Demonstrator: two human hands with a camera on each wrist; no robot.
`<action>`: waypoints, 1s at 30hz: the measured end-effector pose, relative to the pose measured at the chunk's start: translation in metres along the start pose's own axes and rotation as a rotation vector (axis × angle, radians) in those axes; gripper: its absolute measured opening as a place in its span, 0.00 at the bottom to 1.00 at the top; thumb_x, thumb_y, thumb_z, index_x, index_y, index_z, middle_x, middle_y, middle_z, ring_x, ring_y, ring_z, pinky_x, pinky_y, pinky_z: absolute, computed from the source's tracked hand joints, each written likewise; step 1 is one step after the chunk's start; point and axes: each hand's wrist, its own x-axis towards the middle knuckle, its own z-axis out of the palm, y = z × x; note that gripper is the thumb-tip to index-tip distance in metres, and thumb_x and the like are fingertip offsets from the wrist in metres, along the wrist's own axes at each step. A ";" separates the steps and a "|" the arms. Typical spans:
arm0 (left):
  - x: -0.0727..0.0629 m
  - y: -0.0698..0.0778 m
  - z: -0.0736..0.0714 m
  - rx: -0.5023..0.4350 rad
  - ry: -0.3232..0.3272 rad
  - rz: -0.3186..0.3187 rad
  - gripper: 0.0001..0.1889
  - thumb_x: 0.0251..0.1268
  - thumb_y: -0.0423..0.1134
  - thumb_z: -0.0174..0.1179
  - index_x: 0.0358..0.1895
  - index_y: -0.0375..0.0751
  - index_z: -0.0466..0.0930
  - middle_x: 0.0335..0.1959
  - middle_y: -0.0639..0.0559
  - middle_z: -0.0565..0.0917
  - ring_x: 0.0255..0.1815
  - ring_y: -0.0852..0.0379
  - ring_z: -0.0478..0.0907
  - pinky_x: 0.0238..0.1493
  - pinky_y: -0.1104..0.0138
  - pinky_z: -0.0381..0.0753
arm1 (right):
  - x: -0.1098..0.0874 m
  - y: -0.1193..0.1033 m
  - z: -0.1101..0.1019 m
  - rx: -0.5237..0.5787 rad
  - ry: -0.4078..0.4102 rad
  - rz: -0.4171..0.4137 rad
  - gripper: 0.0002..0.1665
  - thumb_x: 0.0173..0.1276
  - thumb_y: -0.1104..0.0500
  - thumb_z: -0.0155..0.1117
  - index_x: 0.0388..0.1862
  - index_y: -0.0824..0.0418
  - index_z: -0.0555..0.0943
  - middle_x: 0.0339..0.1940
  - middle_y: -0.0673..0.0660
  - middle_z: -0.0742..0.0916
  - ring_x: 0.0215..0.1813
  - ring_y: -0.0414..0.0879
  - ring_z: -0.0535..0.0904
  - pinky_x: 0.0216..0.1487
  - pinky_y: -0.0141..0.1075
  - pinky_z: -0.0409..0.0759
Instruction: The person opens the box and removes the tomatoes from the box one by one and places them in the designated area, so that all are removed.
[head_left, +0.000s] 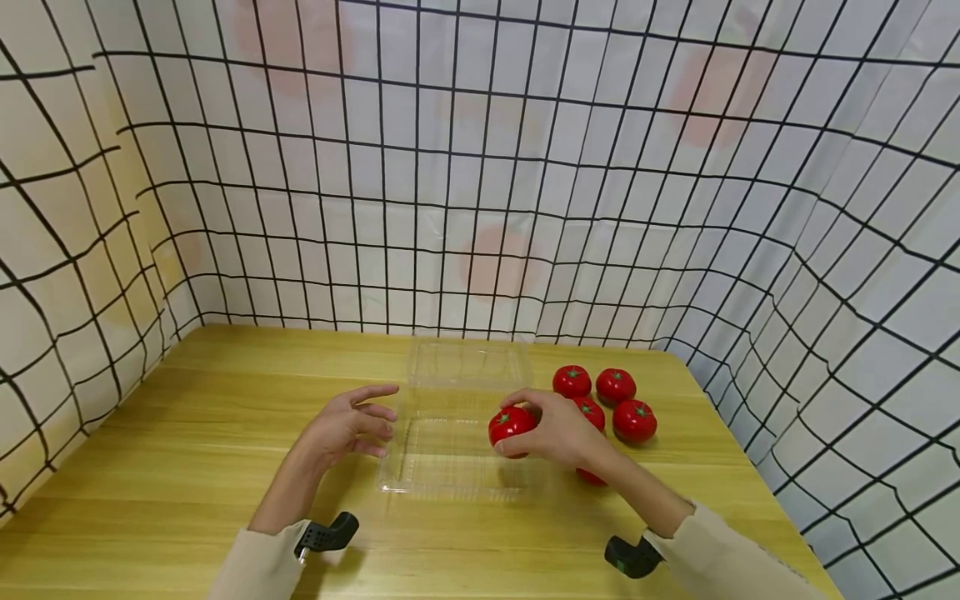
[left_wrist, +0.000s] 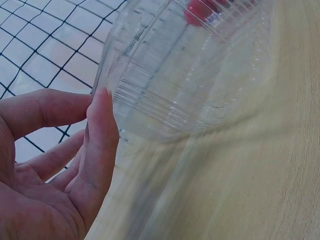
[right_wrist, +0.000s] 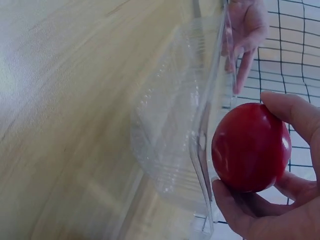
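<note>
My right hand (head_left: 558, 429) pinches a red tomato (head_left: 510, 429) with a green star-shaped top between thumb and fingers, above the right part of a clear plastic clamshell box (head_left: 397, 486). The right wrist view shows the tomato (right_wrist: 252, 147) beside the box's rim. Behind the base, the box's lid (head_left: 468, 364) lies folded back. My left hand (head_left: 352, 427) is at the box's left edge, its fingers spread and loosely bent. From the left wrist view, its fingertips (left_wrist: 102, 95) overlap the rim; whether they touch it is unclear.
Several more tomatoes (head_left: 634, 422) stand in a group on the wooden table (head_left: 187, 417), right of the box. One nearest me is mostly hidden under my right wrist. White cloth walls with a black grid (head_left: 450, 192) enclose the table's back and sides.
</note>
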 end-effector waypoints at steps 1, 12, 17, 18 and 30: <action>0.000 0.000 0.000 0.001 0.001 0.000 0.39 0.62 0.21 0.60 0.78 0.33 0.58 0.47 0.41 0.81 0.32 0.55 0.82 0.31 0.63 0.90 | 0.000 0.000 -0.001 -0.006 0.006 0.000 0.35 0.51 0.46 0.83 0.59 0.43 0.82 0.55 0.52 0.85 0.54 0.49 0.79 0.50 0.47 0.86; -0.001 0.001 0.000 0.001 0.003 0.001 0.39 0.62 0.21 0.60 0.78 0.33 0.59 0.47 0.41 0.81 0.33 0.55 0.82 0.31 0.63 0.90 | -0.003 0.003 -0.010 -0.035 0.009 -0.018 0.36 0.50 0.47 0.83 0.60 0.43 0.81 0.56 0.52 0.85 0.56 0.50 0.79 0.51 0.50 0.85; -0.001 0.001 0.000 0.001 0.003 0.001 0.39 0.62 0.22 0.60 0.78 0.33 0.59 0.48 0.40 0.81 0.33 0.55 0.83 0.31 0.63 0.90 | -0.007 0.003 -0.017 -0.033 0.040 0.006 0.35 0.50 0.45 0.83 0.58 0.44 0.81 0.55 0.53 0.84 0.56 0.51 0.79 0.51 0.52 0.85; -0.001 0.000 0.000 0.000 0.003 0.002 0.39 0.62 0.22 0.60 0.78 0.33 0.59 0.48 0.40 0.81 0.33 0.55 0.83 0.31 0.63 0.90 | -0.007 0.004 -0.018 -0.030 0.048 0.011 0.35 0.50 0.45 0.83 0.58 0.43 0.81 0.56 0.53 0.84 0.56 0.51 0.79 0.51 0.52 0.85; -0.001 0.000 0.000 0.003 0.002 0.000 0.39 0.61 0.22 0.60 0.78 0.33 0.59 0.47 0.41 0.81 0.32 0.55 0.83 0.32 0.62 0.90 | -0.016 0.018 -0.033 -0.068 0.108 0.004 0.38 0.53 0.42 0.80 0.63 0.47 0.80 0.63 0.59 0.83 0.63 0.58 0.77 0.54 0.61 0.83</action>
